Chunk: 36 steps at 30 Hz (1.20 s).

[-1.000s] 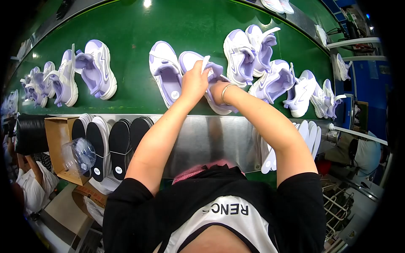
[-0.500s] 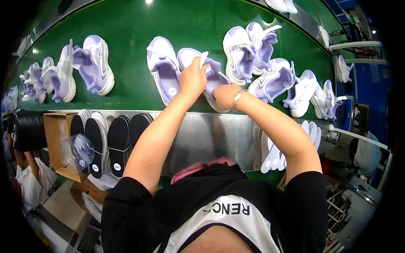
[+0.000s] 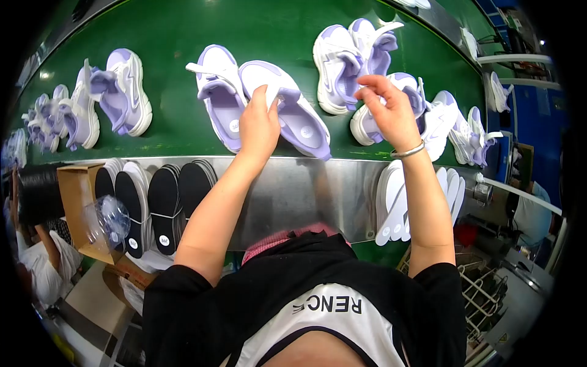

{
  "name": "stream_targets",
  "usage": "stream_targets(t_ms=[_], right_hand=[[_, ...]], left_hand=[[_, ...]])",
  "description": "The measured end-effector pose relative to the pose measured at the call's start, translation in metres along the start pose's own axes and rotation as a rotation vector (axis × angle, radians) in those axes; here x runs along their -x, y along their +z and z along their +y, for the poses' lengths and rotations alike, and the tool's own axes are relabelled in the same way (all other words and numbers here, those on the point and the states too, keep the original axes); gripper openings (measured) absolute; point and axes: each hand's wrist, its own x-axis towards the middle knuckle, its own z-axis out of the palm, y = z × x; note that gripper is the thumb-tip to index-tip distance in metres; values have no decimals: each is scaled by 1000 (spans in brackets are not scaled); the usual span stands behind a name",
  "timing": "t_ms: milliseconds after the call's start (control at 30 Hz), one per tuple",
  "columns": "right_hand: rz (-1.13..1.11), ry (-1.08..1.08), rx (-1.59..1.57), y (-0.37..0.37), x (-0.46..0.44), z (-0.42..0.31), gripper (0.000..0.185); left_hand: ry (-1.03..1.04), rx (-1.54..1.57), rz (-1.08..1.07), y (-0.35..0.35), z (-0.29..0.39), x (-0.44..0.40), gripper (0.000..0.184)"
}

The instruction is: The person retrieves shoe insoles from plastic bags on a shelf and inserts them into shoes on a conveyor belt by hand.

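My left hand [image 3: 260, 125] is closed on the tongue of a white and lavender sneaker [image 3: 299, 119], pinched between thumb and fingers. A round white sticker shows on the insole inside this shoe. Close by on the left lies a matching sneaker [image 3: 221, 107], its strap sticking out sideways. My right hand [image 3: 391, 113], with a bracelet at the wrist, is raised above another sneaker [image 3: 367, 125]. Its fingers are apart, slightly bent, and nothing shows in them. Just beyond those fingertips is one more sneaker [image 3: 333, 67].
Sneakers line the green belt [image 3: 257, 27] on both sides. Along its near metal edge [image 3: 293, 196] stand bundled black insoles [image 3: 165, 205] and a cardboard box [image 3: 76, 208] on the left, white insoles [image 3: 391, 199] on the right. Another person [image 3: 52, 263] is at far left.
My right hand has left the heel of the held sneaker and moved up and right, its fingers opening. My left hand keeps the tongue. The sneakers appear slightly farther left.
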Motion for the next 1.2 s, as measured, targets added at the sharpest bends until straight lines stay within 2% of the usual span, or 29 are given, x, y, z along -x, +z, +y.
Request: stream_targets(t_ms=[33,67,100,167,233,367,433,500,567,633,700,767,800,833,867,900,933,967,1000,1033,1067,1100,1167,1200], right_hand=[[69,44,75,-6,2,14,21],[31,49,424,-5,9,33,22],[-119,201,701,0,17,37,21],[-24,2,960,16,43,63,15],[-8,-139,1084,13,48,86,12],[-107,184,1000,-32,51,117,15],[-65,70,871,-51,62,132,21],[21,-112,962,-61,75,123,21],[265,-38,739,-74,94,104,20],[402,157,558,-88,127,95,17],[326,571,487,-90,168,96,21],[156,825,686,-77,206,93,35],[94,914,662,-69,217,85,41],[31,997,634,-61,225,79,48],[93,961,667,-54,234,81,51],[140,914,693,-43,239,86,54],[193,885,679,-39,244,94,57],[314,749,700,-35,250,101,54],[323,808,596,-35,247,101,49],[318,803,558,-35,245,101,45],[311,776,525,-35,249,112,43],[350,758,534,-36,249,111,41],[499,558,541,-44,254,112,36],[528,486,470,-52,252,112,32]], left_hand=[[25,-14,10,1,6,1,33],[117,-101,-25,1,12,3,40],[137,-81,-35,4,13,4,40],[200,-218,-18,11,7,3,50],[275,-186,-39,8,2,-4,55],[243,-461,36,-10,-12,-42,53],[184,-425,106,-12,-20,-59,51],[406,-581,374,-6,-9,-64,48],[531,-611,407,1,28,-51,39],[708,-312,84,20,44,-39,35],[768,-271,-173,48,59,-32,36],[782,-342,-262,81,51,-26,33],[789,-333,-266,91,51,-21,33],[691,-310,-384,100,51,-18,31],[585,-296,-491,106,50,-16,29],[627,-239,-425,112,53,-5,24],[576,-254,-473,115,57,6,22],[390,-292,-656,111,71,16,22],[491,-151,-616,107,65,28,21],[609,-10,-456,112,51,36,20],[530,92,-364,105,53,37,16],[395,116,-296,100,48,35,20],[104,39,-107,98,37,27,34],[129,-30,-14,105,32,23,41]])
